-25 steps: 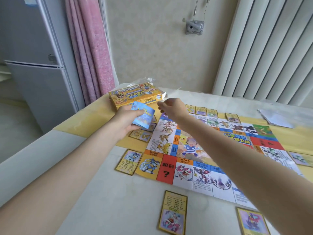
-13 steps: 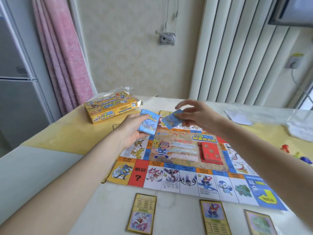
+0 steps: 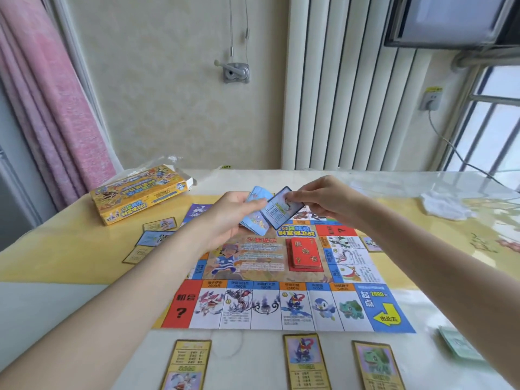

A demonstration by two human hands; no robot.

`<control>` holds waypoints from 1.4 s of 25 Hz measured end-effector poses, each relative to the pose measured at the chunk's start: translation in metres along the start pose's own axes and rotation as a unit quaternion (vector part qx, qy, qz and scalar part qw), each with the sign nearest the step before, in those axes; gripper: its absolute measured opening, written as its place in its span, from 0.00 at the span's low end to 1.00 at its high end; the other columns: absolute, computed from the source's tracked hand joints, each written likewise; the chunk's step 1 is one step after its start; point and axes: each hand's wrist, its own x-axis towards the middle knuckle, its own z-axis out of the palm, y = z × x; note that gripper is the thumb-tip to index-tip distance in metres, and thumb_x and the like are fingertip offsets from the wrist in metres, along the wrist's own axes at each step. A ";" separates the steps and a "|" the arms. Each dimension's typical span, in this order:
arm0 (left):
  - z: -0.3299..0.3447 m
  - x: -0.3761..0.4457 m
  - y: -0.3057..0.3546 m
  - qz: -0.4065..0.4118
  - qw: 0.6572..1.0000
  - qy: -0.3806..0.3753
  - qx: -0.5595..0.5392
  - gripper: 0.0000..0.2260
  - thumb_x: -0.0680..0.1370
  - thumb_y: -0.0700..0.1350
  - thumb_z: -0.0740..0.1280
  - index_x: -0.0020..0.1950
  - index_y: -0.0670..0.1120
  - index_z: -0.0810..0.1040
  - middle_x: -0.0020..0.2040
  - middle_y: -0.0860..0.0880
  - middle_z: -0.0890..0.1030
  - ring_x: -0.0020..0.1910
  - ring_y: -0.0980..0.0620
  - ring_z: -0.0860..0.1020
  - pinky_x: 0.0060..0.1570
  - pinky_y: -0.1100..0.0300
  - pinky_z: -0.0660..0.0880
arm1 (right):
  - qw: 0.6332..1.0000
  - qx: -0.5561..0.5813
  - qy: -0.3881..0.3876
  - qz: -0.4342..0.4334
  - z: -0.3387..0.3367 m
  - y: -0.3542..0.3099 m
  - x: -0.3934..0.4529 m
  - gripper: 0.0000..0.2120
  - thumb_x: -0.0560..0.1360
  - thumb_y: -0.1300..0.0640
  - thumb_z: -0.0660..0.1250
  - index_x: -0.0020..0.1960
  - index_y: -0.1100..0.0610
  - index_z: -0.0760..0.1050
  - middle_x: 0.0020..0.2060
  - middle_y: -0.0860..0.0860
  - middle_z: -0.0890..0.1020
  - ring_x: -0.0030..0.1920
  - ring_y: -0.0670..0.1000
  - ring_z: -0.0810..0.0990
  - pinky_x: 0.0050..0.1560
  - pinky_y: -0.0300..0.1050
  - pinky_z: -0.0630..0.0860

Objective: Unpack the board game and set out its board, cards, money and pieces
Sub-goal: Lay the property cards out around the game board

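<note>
Our left hand [image 3: 225,218] is closed around a stack of blue cards [image 3: 254,220] above the board [image 3: 281,277] spread on the worktop [image 3: 70,249]. Our right hand [image 3: 323,198] pinches one blue-edged card [image 3: 284,211] by its fingers. A red deck [image 3: 304,253] lies on the board's centre.

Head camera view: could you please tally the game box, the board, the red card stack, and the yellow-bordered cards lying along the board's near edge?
Game box: 1
Board: 1
Red card stack: 1
Yellow-bordered cards along the near edge: 3
Total: 6
</note>
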 end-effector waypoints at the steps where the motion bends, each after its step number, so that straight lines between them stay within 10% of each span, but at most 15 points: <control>1: 0.004 0.002 0.000 0.003 1.000 -0.009 0.011 0.06 0.79 0.39 0.61 0.48 0.43 0.77 0.42 0.45 0.81 0.31 0.56 0.81 0.31 0.62 0.79 | 1.000 0.015 0.003 0.002 -0.002 0.001 0.001 0.10 0.74 0.57 0.68 0.36 0.60 0.80 0.22 0.49 0.68 0.23 0.46 0.59 0.22 0.35 0.58; 5: 0.009 0.010 -0.001 0.012 1.000 -0.014 0.017 0.07 0.79 0.38 0.61 0.46 0.44 0.78 0.37 0.49 0.83 0.31 0.57 0.81 0.30 0.64 0.78 | 0.994 0.103 0.017 0.014 -0.014 0.005 0.005 0.18 0.78 0.51 0.60 0.41 0.64 0.78 0.38 0.57 0.78 0.28 0.48 0.67 0.26 0.36 0.67; 13: 0.026 0.035 0.003 0.029 0.992 -0.028 0.123 0.06 0.79 0.41 0.62 0.46 0.46 0.78 0.44 0.45 0.81 0.38 0.50 0.78 0.36 0.59 0.74 | 0.995 -0.096 -0.040 -0.003 -0.040 -0.001 0.009 0.05 0.70 0.67 0.70 0.43 0.61 0.76 0.29 0.55 0.75 0.24 0.47 0.67 0.26 0.36 0.64; 28: 0.137 0.031 -0.009 0.057 0.977 -0.156 0.134 0.07 0.79 0.39 0.61 0.46 0.46 0.78 0.39 0.46 0.83 0.36 0.51 0.82 0.37 0.61 0.78 | 0.967 0.248 0.007 0.064 -0.105 0.060 -0.055 0.08 0.72 0.64 0.65 0.50 0.64 0.77 0.42 0.56 0.84 0.46 0.54 0.82 0.47 0.45 0.79; 32: 0.141 0.030 -0.007 0.049 0.978 -0.155 0.134 0.08 0.80 0.39 0.61 0.43 0.46 0.77 0.35 0.49 0.83 0.33 0.53 0.81 0.36 0.61 0.76 | 0.971 0.213 0.092 0.058 -0.109 0.067 -0.057 0.06 0.72 0.67 0.67 0.38 0.58 0.75 0.35 0.52 0.82 0.39 0.51 0.80 0.38 0.37 0.77; 35: 0.131 0.036 -0.006 0.056 0.979 -0.111 0.163 0.06 0.80 0.41 0.62 0.46 0.44 0.78 0.44 0.41 0.82 0.42 0.46 0.80 0.45 0.54 0.76 | 0.992 -0.046 0.110 0.035 -0.125 0.071 -0.063 0.07 0.72 0.65 0.69 0.40 0.54 0.78 0.38 0.54 0.82 0.42 0.53 0.78 0.38 0.38 0.76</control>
